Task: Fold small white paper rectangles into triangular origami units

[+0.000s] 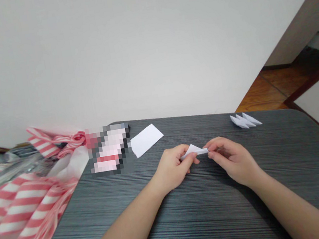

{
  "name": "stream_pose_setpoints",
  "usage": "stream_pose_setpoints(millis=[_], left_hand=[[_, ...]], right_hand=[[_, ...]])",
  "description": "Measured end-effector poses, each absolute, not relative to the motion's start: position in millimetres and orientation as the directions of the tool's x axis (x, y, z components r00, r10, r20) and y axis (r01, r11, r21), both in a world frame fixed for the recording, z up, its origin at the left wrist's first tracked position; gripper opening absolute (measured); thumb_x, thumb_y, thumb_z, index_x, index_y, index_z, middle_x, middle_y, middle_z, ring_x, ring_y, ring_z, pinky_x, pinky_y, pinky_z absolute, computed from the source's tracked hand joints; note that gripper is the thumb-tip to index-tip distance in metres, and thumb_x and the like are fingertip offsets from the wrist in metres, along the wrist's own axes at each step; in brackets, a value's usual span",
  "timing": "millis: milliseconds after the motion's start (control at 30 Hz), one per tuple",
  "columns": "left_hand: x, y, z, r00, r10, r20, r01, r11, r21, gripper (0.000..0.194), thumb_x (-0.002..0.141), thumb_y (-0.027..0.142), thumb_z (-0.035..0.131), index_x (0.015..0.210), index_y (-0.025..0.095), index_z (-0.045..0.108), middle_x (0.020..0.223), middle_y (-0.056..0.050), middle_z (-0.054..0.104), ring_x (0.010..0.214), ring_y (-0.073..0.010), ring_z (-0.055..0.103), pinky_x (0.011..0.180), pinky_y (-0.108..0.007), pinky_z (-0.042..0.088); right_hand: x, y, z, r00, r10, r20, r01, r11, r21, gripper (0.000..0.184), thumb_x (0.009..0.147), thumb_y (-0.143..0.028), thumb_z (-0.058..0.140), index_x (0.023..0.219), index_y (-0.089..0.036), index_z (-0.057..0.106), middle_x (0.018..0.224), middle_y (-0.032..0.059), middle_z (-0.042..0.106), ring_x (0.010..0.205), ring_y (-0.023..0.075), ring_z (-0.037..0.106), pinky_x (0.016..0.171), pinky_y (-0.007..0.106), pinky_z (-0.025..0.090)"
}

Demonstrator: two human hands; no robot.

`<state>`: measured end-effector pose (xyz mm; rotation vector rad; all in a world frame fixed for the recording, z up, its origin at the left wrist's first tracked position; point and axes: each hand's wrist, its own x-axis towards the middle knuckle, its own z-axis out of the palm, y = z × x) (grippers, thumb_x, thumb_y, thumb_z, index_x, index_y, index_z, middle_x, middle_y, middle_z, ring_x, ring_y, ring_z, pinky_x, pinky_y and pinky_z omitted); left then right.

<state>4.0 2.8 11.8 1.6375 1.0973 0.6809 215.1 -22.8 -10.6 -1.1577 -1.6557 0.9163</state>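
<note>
Pale plain wall (148, 48) fills the upper view. Dark wood-grain table (206, 225) with rounded corners below it, top edge near the wall. Left of table: heap of red-and-white striped fabric (24, 201), some of it under clear plastic. Brown wood floor (257, 94) shows beyond the table, far right. Both bare forearms reach in over the table from the bottom edge. Left hand (173, 169) pinches the left part of the paper, thumb in front, fingers curled behind; right hand (235, 160) pinches its right tip between thumb and fingertips. Pixelated oblong item (109, 147), pink and black, at the table's far left; cannot tell what it is. Rectangular white paper (147, 140) lies flat just beside it, beyond the left hand. Three pointed folded paper pieces (246, 120) sit in an overlapping row, far right, beyond the right hand. Small folded white paper (192, 150) is between the two hands, peak up.
</note>
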Motion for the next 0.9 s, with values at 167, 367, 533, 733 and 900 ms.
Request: stream_pose_setpoints(millis=[167, 367, 533, 733, 900], left_hand=[[4.4, 2.7, 11.1, 0.428, 0.901, -0.071, 0.324, -0.08, 0.943, 0.021, 0.091, 0.032, 0.056, 0.087, 0.016, 0.069, 0.076, -0.002, 0.074, 0.05, -0.0092, 0.058, 0.051, -0.019, 0.045], [4.3, 2.7, 13.6, 0.449, 0.892, -0.05, 0.319, -0.108, 0.942, 0.021, 0.092, 0.029, 0.055, 0.085, 0.016, 0.069, 0.07, 0.0, 0.071, 0.05, -0.0086, 0.057, 0.05, -0.018, 0.044], [3.5, 2.5, 13.2, 0.462, 0.886, -0.035, 0.324, -0.132, 0.937, 0.022, 0.093, 0.028, 0.054, 0.084, 0.016, 0.07, 0.061, 0.002, 0.066, 0.051, -0.0089, 0.057, 0.051, -0.018, 0.043], [2.9, 2.6, 9.9, 0.482, 0.876, 0.003, 0.324, -0.181, 0.928, 0.021, 0.093, 0.024, 0.053, 0.086, 0.016, 0.071, 0.064, 0.002, 0.067, 0.052, -0.0078, 0.057, 0.053, -0.017, 0.042], [1.9, 3.0, 7.8, 0.504, 0.863, 0.026, 0.345, -0.229, 0.91, 0.022, 0.093, 0.025, 0.054, 0.088, 0.016, 0.073, 0.063, 0.002, 0.064, 0.054, -0.0081, 0.058, 0.055, -0.017, 0.042]], right_hand=[[215.5, -23.9, -8.0, -0.217, 0.946, 0.241, 0.285, 0.297, -0.911, 0.005, 0.093, -0.026, 0.059, 0.089, -0.024, 0.062, 0.102, 0.0075, 0.066, 0.092, 0.0221, 0.064, 0.077, 0.034, 0.053], [215.2, -23.5, -8.4, -0.227, 0.952, 0.205, 0.311, 0.27, -0.911, 0.007, 0.093, -0.027, 0.059, 0.098, -0.024, 0.063, 0.105, 0.0075, 0.066, 0.091, 0.0214, 0.064, 0.076, 0.033, 0.053], [215.0, -22.6, -8.8, -0.208, 0.962, 0.177, 0.352, 0.242, -0.904, 0.012, 0.093, -0.027, 0.059, 0.103, -0.024, 0.065, 0.099, 0.0063, 0.067, 0.084, 0.0198, 0.063, 0.073, 0.032, 0.051], [214.3, -22.3, -2.7, -0.211, 0.962, 0.175, 0.359, 0.243, -0.901, 0.01, 0.093, -0.024, 0.056, 0.095, -0.022, 0.066, 0.09, 0.0045, 0.065, 0.079, 0.0179, 0.06, 0.072, 0.03, 0.047], [212.5, -22.1, -1.6, -0.202, 0.97, 0.138, 0.311, 0.197, -0.93, 0.009, 0.093, -0.023, 0.055, 0.091, -0.021, 0.064, 0.08, 0.0014, 0.061, 0.072, 0.0153, 0.056, 0.066, 0.028, 0.044]])
